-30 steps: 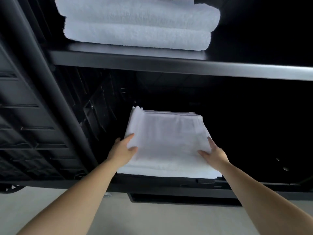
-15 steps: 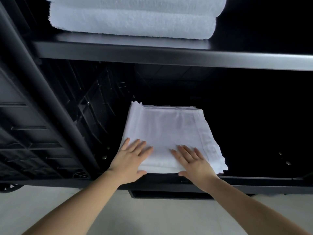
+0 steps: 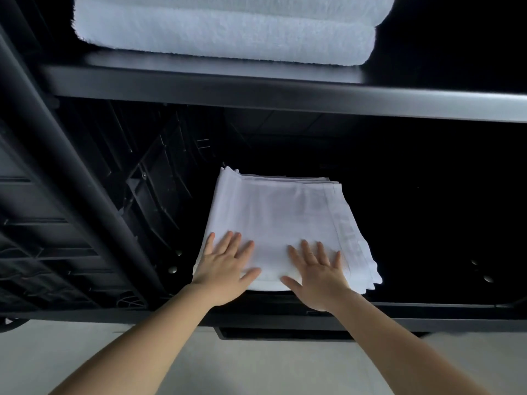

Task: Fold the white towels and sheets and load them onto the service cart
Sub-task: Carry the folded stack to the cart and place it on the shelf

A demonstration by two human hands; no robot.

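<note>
Sheets, white, folded [image 3: 282, 220]: one flat stack of several layers on the lower shelf [image 3: 427, 312] of the black service cart [image 3: 71, 178], near its front lip and toward the left of the bay, edges stepped along the right side. Left hand [image 3: 225, 266]: I see it palm down on the near left part of the stack, fingers straight and spread, thumb out to the right, gripping nothing. Right hand [image 3: 316, 272]: palm down on the near middle of the stack, fingers straight and fanned wide, thumb pointing left toward the other hand, gripping nothing. Towels, white, thick terry [image 3: 225, 29]: two folded, stacked on the upper shelf [image 3: 285, 98]. Floor, pale [image 3: 256, 366]: under my forearms, in front of the cart.
</note>
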